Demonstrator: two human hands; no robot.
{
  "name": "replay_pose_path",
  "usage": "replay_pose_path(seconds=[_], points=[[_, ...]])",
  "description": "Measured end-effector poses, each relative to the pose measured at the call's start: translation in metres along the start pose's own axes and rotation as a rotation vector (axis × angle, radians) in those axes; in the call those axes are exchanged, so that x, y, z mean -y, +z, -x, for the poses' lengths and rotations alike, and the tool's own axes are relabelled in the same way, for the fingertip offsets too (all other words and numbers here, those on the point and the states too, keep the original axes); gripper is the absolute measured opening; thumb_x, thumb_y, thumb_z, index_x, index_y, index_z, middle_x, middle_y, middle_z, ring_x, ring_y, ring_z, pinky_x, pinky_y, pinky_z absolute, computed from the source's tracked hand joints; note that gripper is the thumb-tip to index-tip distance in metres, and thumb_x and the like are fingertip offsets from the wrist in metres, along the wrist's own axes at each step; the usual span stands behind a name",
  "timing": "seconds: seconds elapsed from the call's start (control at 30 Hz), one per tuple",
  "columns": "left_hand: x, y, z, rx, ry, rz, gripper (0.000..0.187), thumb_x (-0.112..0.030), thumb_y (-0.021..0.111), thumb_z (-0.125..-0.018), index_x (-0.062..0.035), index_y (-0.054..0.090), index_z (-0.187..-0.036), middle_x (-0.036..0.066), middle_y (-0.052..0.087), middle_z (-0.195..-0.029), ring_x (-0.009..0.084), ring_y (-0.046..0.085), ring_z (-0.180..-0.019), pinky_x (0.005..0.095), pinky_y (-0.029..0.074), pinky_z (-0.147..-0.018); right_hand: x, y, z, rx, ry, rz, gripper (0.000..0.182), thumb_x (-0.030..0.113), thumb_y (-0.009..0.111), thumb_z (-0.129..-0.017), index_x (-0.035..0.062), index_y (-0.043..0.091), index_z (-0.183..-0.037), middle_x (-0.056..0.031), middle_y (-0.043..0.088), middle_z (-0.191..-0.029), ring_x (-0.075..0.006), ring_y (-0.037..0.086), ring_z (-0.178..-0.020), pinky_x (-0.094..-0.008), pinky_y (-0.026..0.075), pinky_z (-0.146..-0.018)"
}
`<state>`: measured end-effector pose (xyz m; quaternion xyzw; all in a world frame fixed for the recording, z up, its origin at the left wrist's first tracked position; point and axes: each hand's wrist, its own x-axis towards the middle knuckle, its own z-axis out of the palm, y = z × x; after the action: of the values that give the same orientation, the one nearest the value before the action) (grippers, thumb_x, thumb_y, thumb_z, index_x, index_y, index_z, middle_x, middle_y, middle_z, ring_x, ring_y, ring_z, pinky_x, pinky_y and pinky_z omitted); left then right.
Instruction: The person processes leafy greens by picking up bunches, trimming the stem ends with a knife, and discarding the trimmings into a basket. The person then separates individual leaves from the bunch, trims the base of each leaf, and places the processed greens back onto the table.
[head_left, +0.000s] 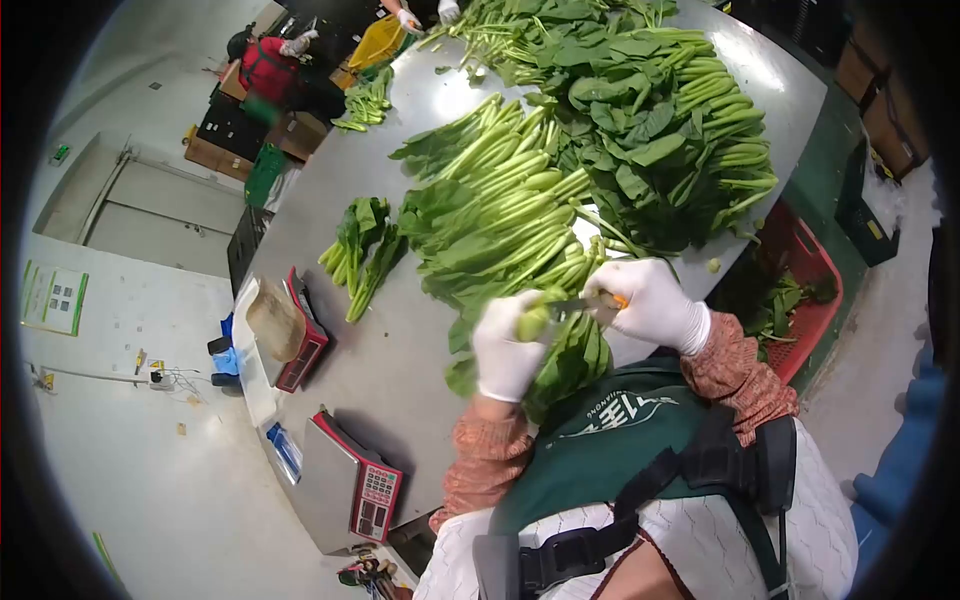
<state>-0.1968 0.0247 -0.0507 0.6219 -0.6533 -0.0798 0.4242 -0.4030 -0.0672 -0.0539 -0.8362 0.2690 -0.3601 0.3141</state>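
My left hand (508,345), in a white glove, is closed around the stem end of some leafy greens (578,362), whose leaves hang down in front of my apron. The cut stem end looks pale green and slightly blurred. My right hand (652,305), also gloved, grips a small knife (572,305) with a bit of orange at its handle. The blade points left and meets the stems by my left fingers. Just beyond both hands lies a row of leafy greens (500,215), stems toward the right.
A larger heap of greens (650,120) covers the far right of the metal table (400,370). Small bunches (362,250) lie to the left. Two red scales (355,480) (300,330) stand along the left edge. A red basket (815,270) holds leaves at right. Other people work at the far end.
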Motion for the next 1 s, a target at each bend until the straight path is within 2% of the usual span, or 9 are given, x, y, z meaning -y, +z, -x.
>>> replay_pose_path(seconds=[0.17, 0.27, 0.4, 0.47, 0.57, 0.63, 0.7, 0.83, 1.0], points=[[0.007, -0.065, -0.006, -0.303, -0.554, 0.492, 0.019, 0.001, 0.072, -0.083, 0.0006, 0.067, -0.101, 0.002, 0.067, -0.094, 0.0114, 0.062, -0.085, 0.0264, 0.052, -0.074, -0.031, -0.059, 0.017, 0.114, 0.338, 0.409, 0.019, 0.024, 0.076, -0.076, 0.0077, 0.067, -0.075, -0.0148, 0.066, -0.070, -0.0345, 0.066, -0.069, -0.0414, 0.051, -0.061], [0.033, -0.101, 0.008, -0.339, -0.542, 0.747, 0.017, -0.005, 0.064, -0.091, 0.0000, 0.064, -0.108, 0.009, 0.067, -0.103, 0.0180, 0.064, -0.088, 0.0322, 0.054, -0.080, -0.045, -0.064, 0.023, 0.101, 0.511, 0.762, 0.034, 0.028, 0.075, -0.080, 0.0137, 0.068, -0.111, -0.0136, 0.070, -0.081, -0.0333, 0.068, -0.076, -0.0415, 0.054, -0.067], [0.038, -0.096, 0.017, -0.467, -0.462, 0.990, 0.024, -0.002, 0.061, -0.093, -0.0037, 0.054, -0.116, 0.013, 0.065, -0.102, 0.0261, 0.063, -0.095, 0.0467, 0.050, -0.092, -0.053, -0.014, 0.022, -0.062, 0.238, 0.452, 0.045, 0.018, 0.075, -0.079, 0.0108, 0.065, -0.123, -0.0133, 0.071, -0.098, -0.0318, 0.069, -0.084, -0.0391, 0.055, -0.073], [0.046, -0.098, 0.021, -0.380, -0.406, 1.060, 0.023, -0.002, 0.060, -0.093, -0.0046, 0.052, -0.115, 0.012, 0.063, -0.099, 0.0256, 0.061, -0.093, 0.0479, 0.048, -0.093, -0.069, 0.035, 0.028, 0.153, 0.114, 0.276, 0.051, 0.006, 0.067, -0.071, 0.0105, 0.065, -0.122, -0.0128, 0.069, -0.108, -0.0316, 0.068, -0.094, -0.0372, 0.055, -0.079], [0.052, -0.102, 0.020, -0.375, -0.373, 1.036, 0.022, -0.001, 0.060, -0.093, -0.0054, 0.051, -0.113, 0.009, 0.058, -0.092, 0.0226, 0.058, -0.087, 0.0465, 0.048, -0.090, -0.087, 0.100, 0.052, 0.498, -0.008, 0.408, 0.065, 0.023, 0.071, -0.076, 0.0207, 0.053, -0.138, -0.0110, 0.055, -0.135, -0.0307, 0.064, -0.097, -0.0424, 0.053, -0.083], [0.050, -0.108, 0.021, -0.416, -0.383, 0.974, 0.024, -0.002, 0.060, -0.093, -0.0040, 0.051, -0.115, 0.007, 0.053, -0.087, 0.0204, 0.054, -0.081, 0.0438, 0.047, -0.085, -0.107, 0.106, 0.071, 0.353, -0.197, 0.486, 0.056, 0.022, 0.071, -0.077, 0.0199, 0.056, -0.131, -0.0094, 0.055, -0.133, -0.0287, 0.065, -0.095, -0.0403, 0.054, -0.079], [0.052, -0.121, 0.030, -0.436, -0.403, 0.889, 0.024, -0.002, 0.060, -0.093, -0.0026, 0.051, -0.115, 0.007, 0.053, -0.086, 0.0199, 0.054, -0.080, 0.0424, 0.048, -0.084, -0.109, 0.080, 0.083, 0.552, 0.118, 0.377, 0.045, 0.019, 0.070, -0.078, 0.0183, 0.059, -0.121, -0.0072, 0.058, -0.124, -0.0282, 0.066, -0.088, -0.0379, 0.055, -0.072], [0.066, -0.135, 0.056, -0.518, -0.499, 0.827, 0.026, -0.002, 0.061, -0.092, -0.0013, 0.051, -0.116, 0.007, 0.053, -0.084, 0.0192, 0.054, -0.078, 0.0402, 0.048, -0.080, -0.144, 0.012, 0.142, 0.368, 0.250, 0.355, 0.028, 0.015, 0.070, -0.076, 0.0137, 0.062, -0.103, -0.0064, 0.059, -0.107, -0.0300, 0.066, -0.080, -0.0388, 0.054, -0.066], [0.080, -0.130, 0.072, -0.530, -0.562, 0.824, 0.024, -0.002, 0.062, -0.091, 0.0001, 0.054, -0.114, 0.007, 0.055, -0.083, 0.0182, 0.055, -0.075, 0.0369, 0.048, -0.077, -0.163, -0.102, 0.200, 0.423, 0.618, 0.793, 0.027, 0.011, 0.071, -0.073, 0.0120, 0.064, -0.099, -0.0079, 0.062, -0.104, -0.0337, 0.066, -0.089, -0.0431, 0.054, -0.076]])
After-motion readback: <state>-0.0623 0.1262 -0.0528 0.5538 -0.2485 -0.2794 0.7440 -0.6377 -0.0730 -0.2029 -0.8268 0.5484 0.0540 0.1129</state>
